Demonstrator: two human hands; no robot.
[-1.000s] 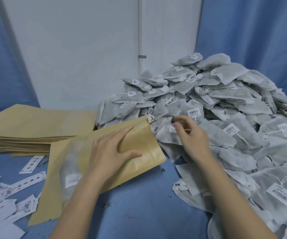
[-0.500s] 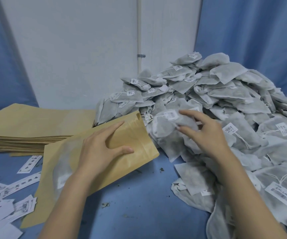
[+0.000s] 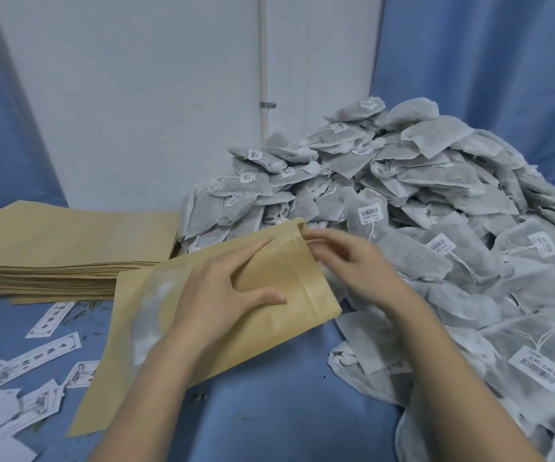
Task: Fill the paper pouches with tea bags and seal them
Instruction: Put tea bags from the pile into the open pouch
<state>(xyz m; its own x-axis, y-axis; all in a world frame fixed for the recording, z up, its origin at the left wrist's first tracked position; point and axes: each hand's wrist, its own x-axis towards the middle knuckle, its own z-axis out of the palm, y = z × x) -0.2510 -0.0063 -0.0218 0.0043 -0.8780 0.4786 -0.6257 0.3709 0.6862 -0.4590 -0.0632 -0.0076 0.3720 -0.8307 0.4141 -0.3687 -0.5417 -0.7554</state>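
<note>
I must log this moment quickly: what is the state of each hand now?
Left hand: open, fingers pressing flat on the paper pouch.
Right hand: at the pouch mouth, blurred; grip cannot be told.

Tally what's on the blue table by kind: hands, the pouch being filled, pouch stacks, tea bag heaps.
Hands: 2 (left hand, right hand)
Pouch being filled: 1
Stack of flat pouches: 1
Heap of tea bags: 1
Total: 5

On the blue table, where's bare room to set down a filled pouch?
One bare patch of blue tablecloth lies in front, bordered by the brown paper pouch under the left hand, the right forearm, and the grey tea bag heap. Crowded: scattered white paper labels at left, the stacked brown pouches behind them.
</note>
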